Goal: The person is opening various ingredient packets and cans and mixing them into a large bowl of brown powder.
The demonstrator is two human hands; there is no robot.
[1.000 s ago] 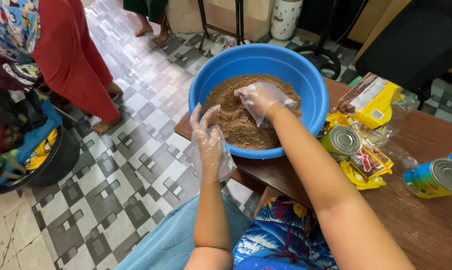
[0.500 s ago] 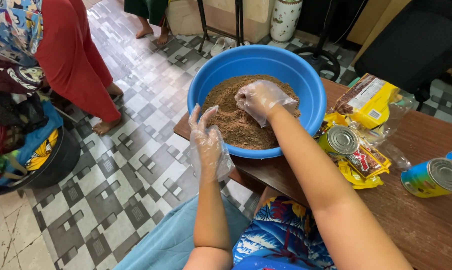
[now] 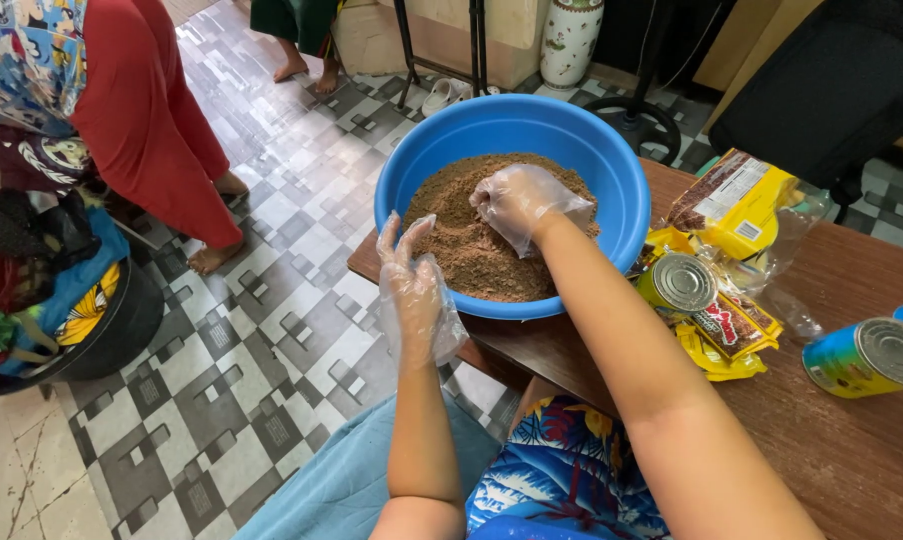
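a view from above of a person working at a brown wooden surface (image 3: pixel 852 450). a large round blue basin (image 3: pixel 612 170) sits at the surface's near corner, partly filled with dry brown crumbs (image 3: pixel 462 250). both hands wear loose, clear plastic gloves. the right hand (image 3: pixel 522 203) is inside the basin, resting on top of the crumbs with its fingers curled loosely inward, closed around a little of the crumb mix. the left hand (image 3: pixel 417 290) is held upright just outside the basin's near rim, at the edge, with its fingers spread apart and holding nothing.

to the right of the basin lie yellow and brown snack packets (image 3: pixel 742 205), some in clear wrapping. a tin can (image 3: pixel 680 282) lies on its side among them, and a second tin can with a blue and yellow label (image 3: pixel 867 355) lies further right. the person's lap shows a blue floral cloth (image 3: pixel 562 470).

on the grey and white patterned tiled floor (image 3: pixel 262 340), another person in a red garment (image 3: pixel 142 110) stands barefoot at the left.
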